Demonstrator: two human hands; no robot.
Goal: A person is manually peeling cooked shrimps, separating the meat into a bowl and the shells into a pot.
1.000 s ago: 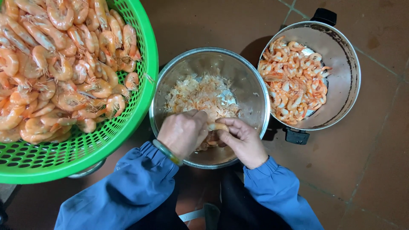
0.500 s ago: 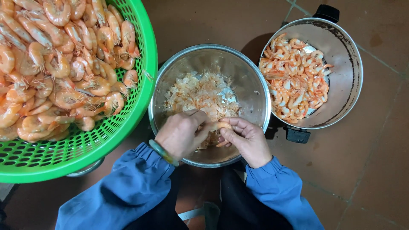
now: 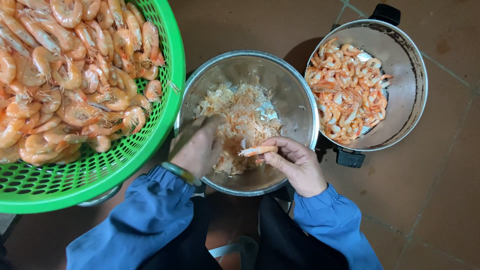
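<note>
My right hand [image 3: 295, 165] pinches a small peeled shrimp [image 3: 259, 150] over the near side of a steel bowl [image 3: 300, 107] that holds a heap of pale shrimp shells [image 3: 240, 117]. My left hand [image 3: 196, 147], blurred with motion, hovers over the bowl's left rim with its fingers apart and nothing seen in it. A green bangle sits on its wrist. Both arms wear blue sleeves.
A big green plastic basket [image 3: 100, 175] piled with whole cooked shrimp [image 3: 65, 75] stands at the left. At the right is a steel pot [image 3: 407, 100] with black handles, holding peeled shrimp [image 3: 347, 95]. Everything rests on a brown tiled floor [image 3: 425, 200].
The hands were together over the bowl's near edge, working one shrimp. They have drawn apart: the left swings toward the basket, the right keeps the peeled shrimp.
</note>
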